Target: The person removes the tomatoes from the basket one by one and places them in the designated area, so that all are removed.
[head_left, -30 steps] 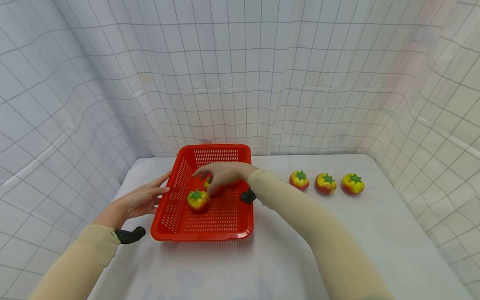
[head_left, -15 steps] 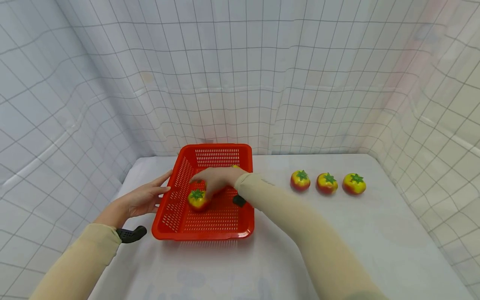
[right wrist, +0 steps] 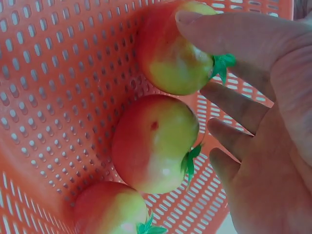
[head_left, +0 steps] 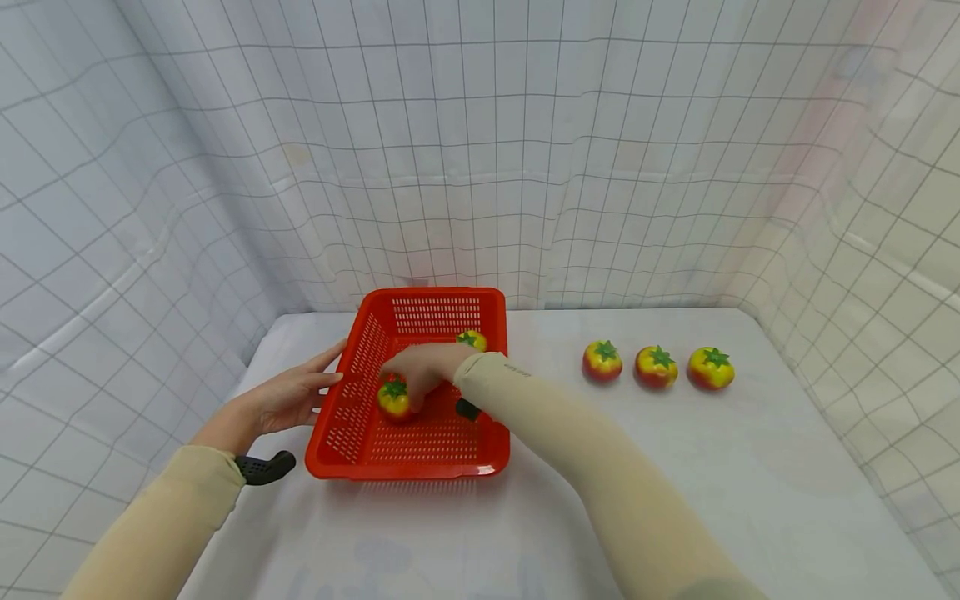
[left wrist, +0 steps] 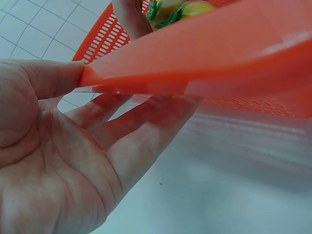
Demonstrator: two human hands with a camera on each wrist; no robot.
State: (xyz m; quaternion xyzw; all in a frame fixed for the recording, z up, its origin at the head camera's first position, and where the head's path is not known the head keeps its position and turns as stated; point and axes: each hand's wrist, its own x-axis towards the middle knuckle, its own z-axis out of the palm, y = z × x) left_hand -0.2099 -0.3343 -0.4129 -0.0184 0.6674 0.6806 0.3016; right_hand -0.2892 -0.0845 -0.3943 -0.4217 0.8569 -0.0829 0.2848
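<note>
Fingers of the left hand [head_left: 288, 400] are tucked under the rim of the red basket [head_left: 408, 472], and the thumb is set against its edge, so the basket is held at the left of the head frame. The right hand [head_left: 431, 365] is put down inside the basket, near the middle of that frame. Its thumb is laid on the front fruit [head_left: 393, 405], a red and yellow one with a green leafy top; whether this fruit is being gripped cannot be told, as some fingers are hidden behind it. In the right wrist frame, the middle fruit [right wrist: 153, 144] is seen just below the front one, with its leaf turned to the right. The back fruit [head_left: 471, 337] is seen in the basket's upper right part. Three more fruits [head_left: 656, 368] are lined up on the white table [head_left: 600, 483] at the right of the head frame. Both arms are covered by cream sleeves [head_left: 168, 508]. Behind the table, a white cloth [head_left: 480, 167] marked with thin dark lines is hung.
</note>
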